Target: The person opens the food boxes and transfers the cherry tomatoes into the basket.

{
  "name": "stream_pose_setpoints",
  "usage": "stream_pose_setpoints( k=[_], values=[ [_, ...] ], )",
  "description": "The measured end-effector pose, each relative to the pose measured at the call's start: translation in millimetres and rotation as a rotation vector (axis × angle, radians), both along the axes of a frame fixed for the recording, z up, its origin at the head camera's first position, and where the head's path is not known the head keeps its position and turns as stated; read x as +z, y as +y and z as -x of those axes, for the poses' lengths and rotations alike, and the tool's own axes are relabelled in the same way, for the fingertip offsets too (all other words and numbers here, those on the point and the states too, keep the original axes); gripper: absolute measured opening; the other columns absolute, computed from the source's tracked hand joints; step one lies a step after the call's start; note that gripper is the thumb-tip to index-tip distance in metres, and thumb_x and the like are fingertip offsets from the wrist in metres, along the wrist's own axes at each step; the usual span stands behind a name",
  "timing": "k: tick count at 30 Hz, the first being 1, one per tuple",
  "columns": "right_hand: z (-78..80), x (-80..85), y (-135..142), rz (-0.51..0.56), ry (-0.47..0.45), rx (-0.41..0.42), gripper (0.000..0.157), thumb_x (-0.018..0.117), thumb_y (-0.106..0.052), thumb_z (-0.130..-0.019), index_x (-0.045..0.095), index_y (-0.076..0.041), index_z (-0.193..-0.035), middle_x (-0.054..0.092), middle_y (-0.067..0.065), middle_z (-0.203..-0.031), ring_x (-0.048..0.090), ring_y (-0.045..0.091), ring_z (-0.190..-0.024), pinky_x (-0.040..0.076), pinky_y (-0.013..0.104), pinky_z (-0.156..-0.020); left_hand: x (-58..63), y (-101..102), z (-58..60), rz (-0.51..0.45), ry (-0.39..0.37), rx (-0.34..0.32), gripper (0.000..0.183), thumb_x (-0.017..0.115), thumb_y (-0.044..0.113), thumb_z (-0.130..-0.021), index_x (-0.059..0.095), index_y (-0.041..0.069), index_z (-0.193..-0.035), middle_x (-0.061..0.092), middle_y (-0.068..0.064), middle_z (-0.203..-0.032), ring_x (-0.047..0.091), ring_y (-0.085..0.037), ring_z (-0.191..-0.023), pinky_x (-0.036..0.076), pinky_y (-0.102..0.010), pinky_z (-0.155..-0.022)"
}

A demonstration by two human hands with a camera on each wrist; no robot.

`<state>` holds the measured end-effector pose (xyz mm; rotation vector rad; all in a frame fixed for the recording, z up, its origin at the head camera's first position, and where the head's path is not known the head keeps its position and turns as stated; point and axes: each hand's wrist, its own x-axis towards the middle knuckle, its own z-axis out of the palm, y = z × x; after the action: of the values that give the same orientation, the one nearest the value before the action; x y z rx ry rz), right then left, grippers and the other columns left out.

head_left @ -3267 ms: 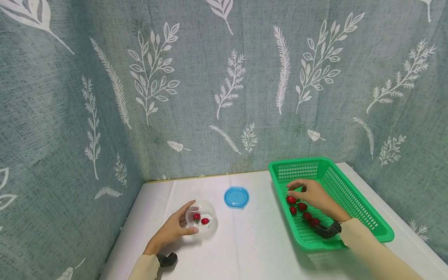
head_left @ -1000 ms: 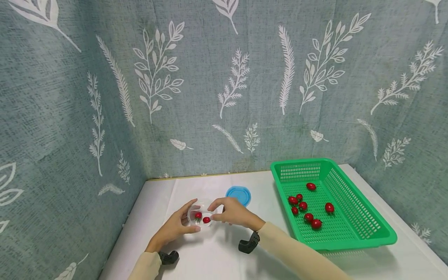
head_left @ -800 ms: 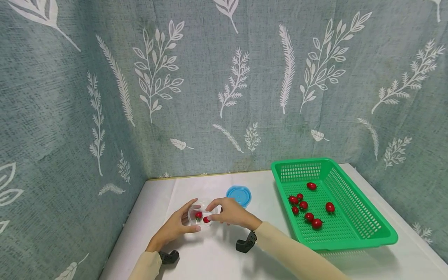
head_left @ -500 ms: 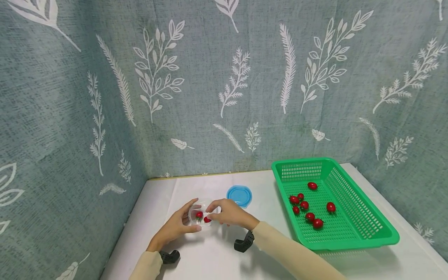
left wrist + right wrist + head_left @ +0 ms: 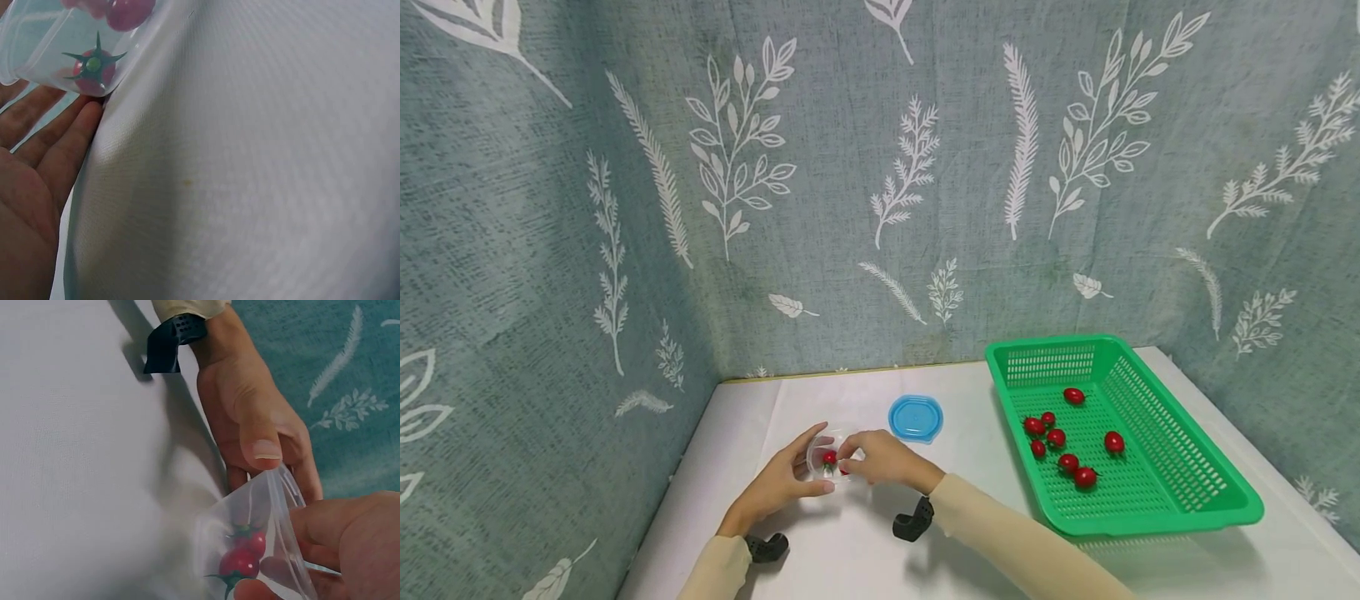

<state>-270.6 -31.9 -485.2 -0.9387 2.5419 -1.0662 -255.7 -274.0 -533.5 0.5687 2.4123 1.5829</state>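
My left hand (image 5: pixel 775 483) holds a small clear plastic container (image 5: pixel 215 534) on the white table, its thumb at the rim and its fingers around the far side. Red cherry tomatoes with green tops lie inside; one tomato (image 5: pixel 94 67) shows through the wall in the left wrist view. My right hand (image 5: pixel 883 458) reaches over the rim, thumb and fingertips curled down in the container against a tomato (image 5: pixel 240 562). Whether they pinch it is hidden by the hand and the cloudy wall.
A green perforated basket (image 5: pixel 1150 512) with several cherry tomatoes (image 5: pixel 1067 463) stands at the right. Behind the container lies a blue lid (image 5: pixel 915 417). A grey leaf-patterned cloth (image 5: pixel 850 208) walls off the back and left of the table (image 5: pixel 842 567).
My right hand has come from the green basket over to the container, and its fingertips have sunk lower inside. The left hand keeps its hold. The view has shifted slightly.
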Motion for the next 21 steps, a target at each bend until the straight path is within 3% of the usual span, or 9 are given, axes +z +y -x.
stream_pose_setpoints(
  k=[10,16,21],
  values=[
    [-6.3,3.1,-3.1,-0.062,-0.045,0.008,0.024,0.059,-0.025,-0.106,0.075,-0.009,-0.114,0.071,0.000,-0.082,0.059,0.008,-0.050,0.047,0.021,-0.049,1.8,0.1,-0.6,0.000,0.012,-0.006,0.102,0.087,0.020,-0.086,0.023,0.018,-0.165,0.045,-0.014,-0.156,0.042,-0.036,-0.145,0.036,-0.047,-0.116],
    [-5.4,4.0,-4.7,-0.150,-0.002,0.022,0.027,0.057,-0.027,-0.107,0.076,-0.011,-0.097,0.058,-0.006,-0.061,0.049,0.006,-0.049,0.039,0.021,-0.046,0.0,-0.8,0.2,-0.005,0.011,-0.009,0.103,0.088,0.022,-0.085,0.023,0.017,-0.165,0.046,-0.014,-0.156,0.041,-0.036,-0.145,0.036,-0.046,-0.116],
    [-3.9,3.9,-5.6,-0.173,0.001,0.044,0.033,0.053,-0.028,-0.107,0.073,-0.010,-0.087,0.051,-0.007,-0.055,0.046,0.006,-0.046,0.037,0.021,-0.045,-0.7,-1.4,0.2,-0.019,0.004,-0.013,0.103,0.088,0.021,-0.084,0.024,0.019,-0.165,0.046,-0.014,-0.156,0.042,-0.035,-0.145,0.036,-0.044,-0.116]
  ],
)
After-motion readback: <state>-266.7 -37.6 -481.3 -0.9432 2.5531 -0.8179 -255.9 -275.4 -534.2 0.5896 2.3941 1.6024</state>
